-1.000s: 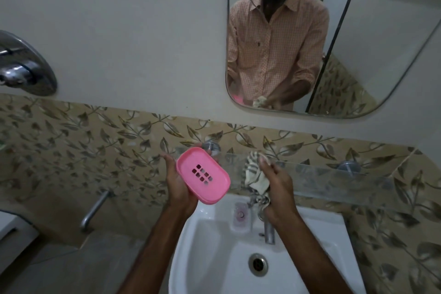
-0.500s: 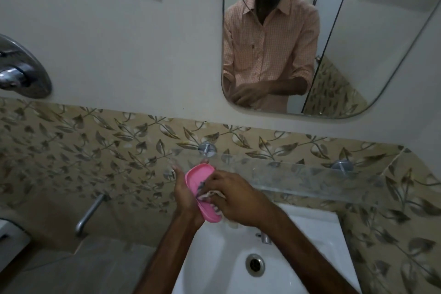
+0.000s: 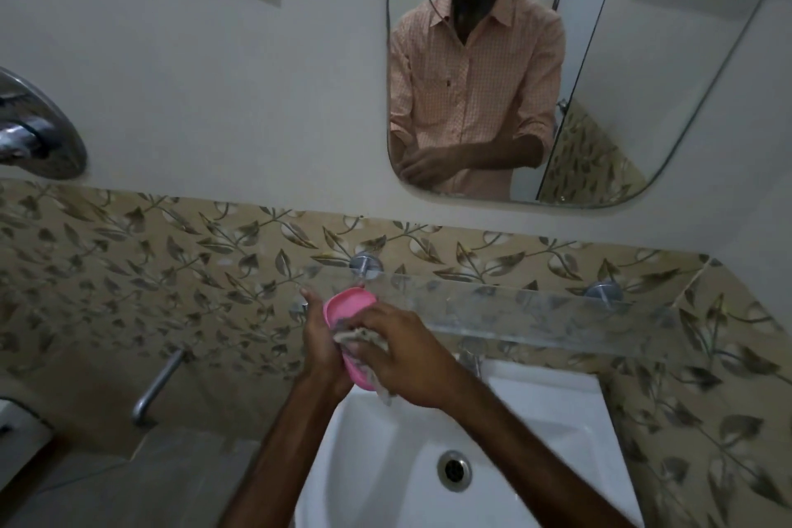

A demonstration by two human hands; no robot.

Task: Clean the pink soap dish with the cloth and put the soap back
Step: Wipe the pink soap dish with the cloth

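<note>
1. the left hand (image 3: 319,345) holds the pink soap dish (image 3: 349,304) up over the white sink (image 3: 557,420), tipped on its edge. its fingers wrap around the far side of the dish, so most of them are hidden.
2. the right hand (image 3: 405,360) has its fingers curled, and they press the cloth (image 3: 360,337) flat on the inside of the dish. a bit of the cloth hangs down under the hand.
3. the dish is in the air, just in front of the glass shelf (image 3: 535,309) on the wall. it does not rest on anything.
4. the wiping looks like it is under way - the cloth is on the dish right now. i cannot tell how clean the dish is, because the hand and the cloth cover most of it.
5. the soap is not in the dish. i cannot see it here at all - it may be hidden behind the hands.
6. what is left, i think: finish the wipe, put the dish down, then set the soap back in it.
</note>
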